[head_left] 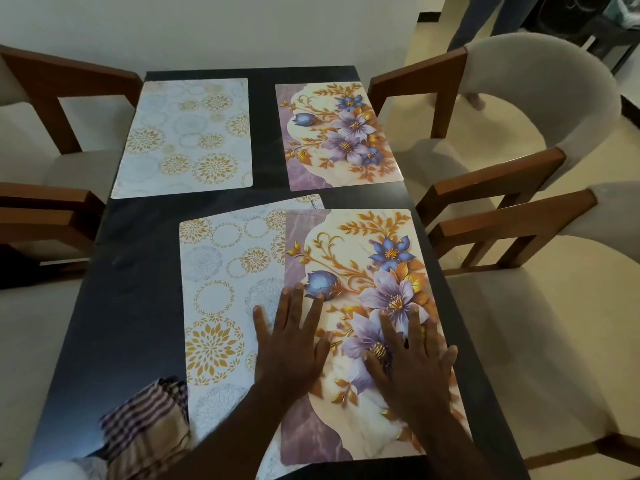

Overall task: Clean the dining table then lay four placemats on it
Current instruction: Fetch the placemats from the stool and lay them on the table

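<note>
Four placemats lie on the dark dining table (138, 271). A white one with gold circles (187, 136) is at the far left and a purple floral one (343, 133) at the far right. Near me, a second floral placemat (363, 258) overlaps the right part of a second white gold-circle placemat (218, 292). My left hand (291, 344) lies flat, fingers spread, across the seam of the two near mats. My right hand (412, 358) lies flat, fingers spread, on the floral mat. Neither hand grips anything.
A striped cloth (149, 427) lies bunched at the table's near left corner. Wooden chairs with pale cushions stand on both sides, two on the left (52, 109) and two on the right (519, 109). A white wall is behind the table. A person's legs (485, 19) stand at the far right.
</note>
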